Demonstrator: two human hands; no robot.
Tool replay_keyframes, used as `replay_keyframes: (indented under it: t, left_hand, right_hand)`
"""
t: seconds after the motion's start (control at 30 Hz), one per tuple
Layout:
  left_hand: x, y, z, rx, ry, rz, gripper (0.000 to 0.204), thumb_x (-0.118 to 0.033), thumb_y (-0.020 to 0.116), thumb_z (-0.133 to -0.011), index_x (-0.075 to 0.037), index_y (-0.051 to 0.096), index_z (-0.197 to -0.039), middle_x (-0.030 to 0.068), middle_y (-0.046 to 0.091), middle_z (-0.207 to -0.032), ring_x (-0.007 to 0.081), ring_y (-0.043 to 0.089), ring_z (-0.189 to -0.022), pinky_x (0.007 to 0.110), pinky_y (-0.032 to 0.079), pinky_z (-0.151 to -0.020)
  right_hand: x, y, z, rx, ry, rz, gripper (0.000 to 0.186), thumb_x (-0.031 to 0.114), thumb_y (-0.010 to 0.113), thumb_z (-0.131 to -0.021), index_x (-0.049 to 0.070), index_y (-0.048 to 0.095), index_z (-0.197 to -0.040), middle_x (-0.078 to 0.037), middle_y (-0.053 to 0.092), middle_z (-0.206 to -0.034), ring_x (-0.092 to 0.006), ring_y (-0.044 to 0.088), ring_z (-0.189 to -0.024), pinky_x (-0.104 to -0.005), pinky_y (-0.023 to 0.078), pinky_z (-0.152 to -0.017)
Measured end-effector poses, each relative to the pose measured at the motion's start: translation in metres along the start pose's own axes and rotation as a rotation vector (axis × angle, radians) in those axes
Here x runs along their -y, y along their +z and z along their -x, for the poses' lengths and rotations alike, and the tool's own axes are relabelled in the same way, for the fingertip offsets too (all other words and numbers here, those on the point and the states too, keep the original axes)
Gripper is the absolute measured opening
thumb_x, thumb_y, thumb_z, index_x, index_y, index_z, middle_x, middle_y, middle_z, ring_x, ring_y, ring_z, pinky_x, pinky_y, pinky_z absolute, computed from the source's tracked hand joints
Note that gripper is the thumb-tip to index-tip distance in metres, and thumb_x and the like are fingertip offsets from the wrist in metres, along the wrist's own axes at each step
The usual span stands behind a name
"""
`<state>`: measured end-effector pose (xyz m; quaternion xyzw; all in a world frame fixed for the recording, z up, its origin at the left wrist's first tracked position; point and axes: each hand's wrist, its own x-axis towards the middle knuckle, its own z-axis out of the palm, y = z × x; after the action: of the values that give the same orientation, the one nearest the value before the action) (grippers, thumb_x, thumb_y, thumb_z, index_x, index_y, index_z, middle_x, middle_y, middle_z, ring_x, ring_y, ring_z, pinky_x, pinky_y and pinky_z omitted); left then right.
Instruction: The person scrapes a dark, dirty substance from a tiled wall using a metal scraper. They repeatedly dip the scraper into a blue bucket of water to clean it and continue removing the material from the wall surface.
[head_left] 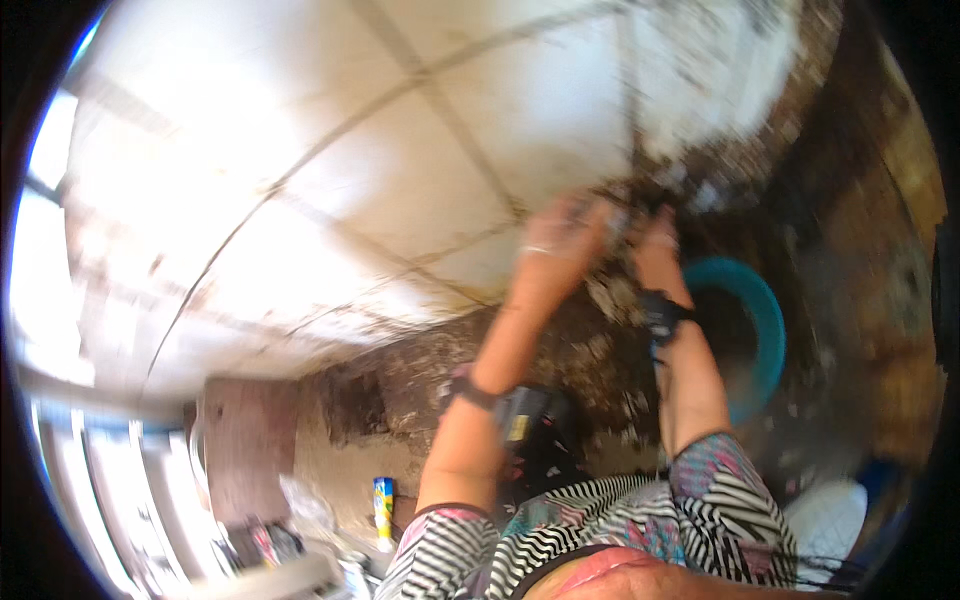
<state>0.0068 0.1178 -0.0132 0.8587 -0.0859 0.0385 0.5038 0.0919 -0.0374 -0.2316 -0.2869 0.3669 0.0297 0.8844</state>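
My left hand (568, 230) reaches up to the dirty lower edge of the white tiled surface (450, 150), its fingers curled round something greyish that I cannot make out. Close beside it, my right hand (655, 245) is smeared by motion, so its fingers do not show clearly. Dark, wet-looking dirt (640, 195) lies around and between the fingertips. A teal basin (770, 330) stands just right of my right forearm, which partly covers its near side. The right wrist wears a black watch-like band (662, 315), the left a dark band (475, 392).
Brown, crumbly ground (590, 360) with pale scraps runs under my arms. A blue and yellow packet (383, 510) stands at lower left, near a reddish-brown panel (250, 450). A white rounded object (830, 525) lies at lower right. Dark brown boards (880, 250) rise along the right.
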Motion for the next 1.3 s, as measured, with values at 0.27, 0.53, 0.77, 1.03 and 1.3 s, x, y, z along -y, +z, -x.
replay_keyframes:
  t: [0.27, 0.53, 0.77, 1.03, 1.3]
  left_hand:
    - [0.007, 0.014, -0.017, -0.158, 0.21, -0.067, 0.043, -0.038, 0.06, -0.081, 0.0, 0.059, -0.103, 0.0195, 0.063, -0.093, 0.0342, 0.06, -0.086, 0.04, 0.048, -0.073]
    - [-0.005, 0.019, -0.011, -0.106, 0.152, 0.123, 0.039, -0.038, 0.061, -0.079, -0.002, 0.062, -0.095, 0.021, 0.061, -0.091, 0.0357, 0.057, -0.091, 0.041, 0.045, -0.079]
    - [-0.006, 0.019, -0.007, -0.14, 0.079, 0.186, 0.041, -0.039, 0.061, -0.078, -0.001, 0.061, -0.094, 0.0216, 0.061, -0.093, 0.0378, 0.056, -0.092, 0.043, 0.045, -0.079]
    - [-0.005, 0.013, -0.004, -0.239, 0.129, 0.136, 0.039, -0.037, 0.062, -0.077, -0.002, 0.061, -0.095, 0.0197, 0.062, -0.091, 0.0369, 0.057, -0.091, 0.042, 0.045, -0.079]
    - [0.011, 0.014, -0.011, -0.113, 0.087, 0.15, 0.04, -0.038, 0.061, -0.078, -0.003, 0.061, -0.097, 0.0192, 0.06, -0.098, 0.0358, 0.055, -0.095, 0.042, 0.045, -0.08]
  right_hand:
    - [0.039, 0.007, 0.019, 0.355, -0.463, 0.65, 0.031, 0.032, 0.037, -0.095, 0.006, 0.051, -0.105, -0.006, 0.053, -0.083, -0.019, 0.049, -0.071, -0.0294, 0.042, -0.058]
    - [0.044, -0.011, 0.037, 0.217, -0.246, 0.556, 0.03, 0.031, 0.037, -0.095, 0.007, 0.049, -0.108, -0.007, 0.052, -0.087, -0.0188, 0.048, -0.072, -0.0307, 0.043, -0.059]
    - [0.028, -0.015, 0.036, 0.195, -0.223, 0.562, 0.031, 0.035, 0.04, -0.094, 0.009, 0.049, -0.108, -0.007, 0.052, -0.083, -0.019, 0.048, -0.067, -0.0321, 0.042, -0.056]
    - [0.039, -0.022, 0.036, 0.15, -0.226, 0.547, 0.033, 0.039, 0.042, -0.092, 0.011, 0.05, -0.107, -0.006, 0.052, -0.078, -0.0192, 0.047, -0.062, -0.0337, 0.041, -0.052]
    - [0.041, -0.043, 0.002, 0.118, -0.214, 0.53, 0.034, 0.042, 0.044, -0.09, 0.012, 0.05, -0.106, -0.006, 0.052, -0.074, -0.0195, 0.047, -0.057, -0.0353, 0.041, -0.048]
